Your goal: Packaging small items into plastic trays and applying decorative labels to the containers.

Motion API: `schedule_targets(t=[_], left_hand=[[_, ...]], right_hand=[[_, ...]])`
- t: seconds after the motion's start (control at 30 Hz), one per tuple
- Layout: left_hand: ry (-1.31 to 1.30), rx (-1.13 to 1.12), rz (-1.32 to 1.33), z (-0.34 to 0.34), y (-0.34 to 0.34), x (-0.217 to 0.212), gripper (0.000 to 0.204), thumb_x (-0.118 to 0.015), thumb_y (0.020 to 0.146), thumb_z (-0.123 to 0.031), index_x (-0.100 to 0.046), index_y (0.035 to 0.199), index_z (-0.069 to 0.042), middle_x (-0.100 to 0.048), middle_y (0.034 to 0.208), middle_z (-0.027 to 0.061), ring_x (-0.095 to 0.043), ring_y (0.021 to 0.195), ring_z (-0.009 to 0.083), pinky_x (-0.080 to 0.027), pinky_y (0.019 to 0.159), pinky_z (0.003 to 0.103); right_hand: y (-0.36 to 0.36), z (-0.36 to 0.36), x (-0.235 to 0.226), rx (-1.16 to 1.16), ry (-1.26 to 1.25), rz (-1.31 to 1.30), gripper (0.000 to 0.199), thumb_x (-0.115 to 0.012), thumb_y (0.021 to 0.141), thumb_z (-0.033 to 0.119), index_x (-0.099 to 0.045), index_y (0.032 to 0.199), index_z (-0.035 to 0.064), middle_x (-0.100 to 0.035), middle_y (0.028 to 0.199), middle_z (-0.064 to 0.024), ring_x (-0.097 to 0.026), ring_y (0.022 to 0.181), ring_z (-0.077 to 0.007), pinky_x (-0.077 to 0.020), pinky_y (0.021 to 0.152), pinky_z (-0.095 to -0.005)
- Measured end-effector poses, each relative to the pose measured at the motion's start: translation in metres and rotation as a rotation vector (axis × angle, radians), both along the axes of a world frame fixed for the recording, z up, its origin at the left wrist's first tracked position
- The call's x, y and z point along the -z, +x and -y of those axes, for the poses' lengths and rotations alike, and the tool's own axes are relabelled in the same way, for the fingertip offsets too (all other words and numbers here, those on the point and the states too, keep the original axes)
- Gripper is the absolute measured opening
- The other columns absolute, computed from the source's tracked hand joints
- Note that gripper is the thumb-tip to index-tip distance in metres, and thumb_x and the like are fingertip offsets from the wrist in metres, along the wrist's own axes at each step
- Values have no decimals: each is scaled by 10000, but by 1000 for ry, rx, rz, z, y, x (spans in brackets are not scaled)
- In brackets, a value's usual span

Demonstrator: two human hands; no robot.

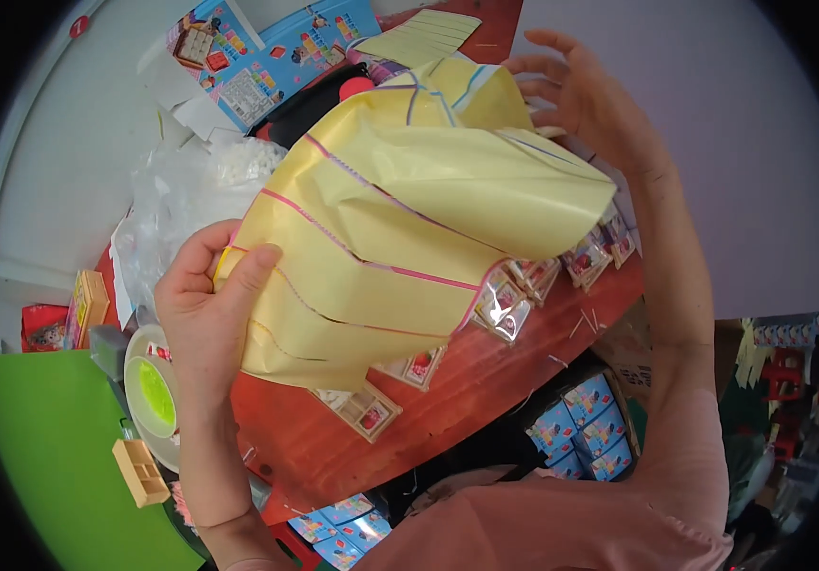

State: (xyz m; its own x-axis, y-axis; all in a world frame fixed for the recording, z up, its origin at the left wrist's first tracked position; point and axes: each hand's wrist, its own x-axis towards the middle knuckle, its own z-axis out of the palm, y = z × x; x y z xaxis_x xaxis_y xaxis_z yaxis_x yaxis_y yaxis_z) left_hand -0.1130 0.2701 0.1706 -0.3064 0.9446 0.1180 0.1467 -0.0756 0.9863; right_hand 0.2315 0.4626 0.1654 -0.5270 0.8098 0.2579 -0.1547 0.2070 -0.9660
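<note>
A large creased yellow sheet point(371, 219), glossy and crossed by thin pink, purple and blue lines, is held up over the red table. Its left edge is pinched between the thumb and fingers of my left hand point(205, 295). Beyond the sheet's far right side is my right hand point(590, 100), its fingers spread apart and holding nothing that I can see. Partly covered by the sheet are several small wooden compartment boxes with clear film and red pieces, such as one box point(367, 409) at the near edge and another point(585, 262) at the right.
Blue printed cartons point(281, 57) stand at the back, beside a striped yellow sheet point(429, 36). Clear plastic bags point(176, 200) lie at left. A bowl of bright green stuff point(153, 390) and a wooden tray point(141, 473) are near the green board point(39, 447). More blue boxes point(585, 423) sit below the red table point(467, 385).
</note>
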Motion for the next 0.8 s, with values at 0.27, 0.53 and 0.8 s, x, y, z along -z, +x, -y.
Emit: schedule_targets(t=[0.27,0.53,0.8], left_hand=[[-241,43,205,-44,-29,-14,258,-738,883,-46,-658,1121,15,-719,998,60,-665,861,101,-543,767,234],[-601,220,68,-74,-60,-57,211,-718,895,-68,-707,1094,3,-709,975,18,-636,821,68,-522,738,231],[-207,89,206,-304,-72,-60,339,-645,967,-236,-635,1185,24,-697,1008,72,-668,856,101,-527,722,246]], right_hand=[[-65,-42,2,45,668,363,459,-754,767,192,-666,1208,98,-534,1389,-131,-512,1253,-290,-375,1072,-411],[-65,-102,-6,67,649,503,236,-673,883,109,-687,1118,95,-700,1017,-37,-646,926,-217,-465,887,-345],[-3,-90,53,403,-173,288,258,-515,1037,139,-635,1247,49,-692,1052,-50,-635,862,-89,-516,791,-251]])
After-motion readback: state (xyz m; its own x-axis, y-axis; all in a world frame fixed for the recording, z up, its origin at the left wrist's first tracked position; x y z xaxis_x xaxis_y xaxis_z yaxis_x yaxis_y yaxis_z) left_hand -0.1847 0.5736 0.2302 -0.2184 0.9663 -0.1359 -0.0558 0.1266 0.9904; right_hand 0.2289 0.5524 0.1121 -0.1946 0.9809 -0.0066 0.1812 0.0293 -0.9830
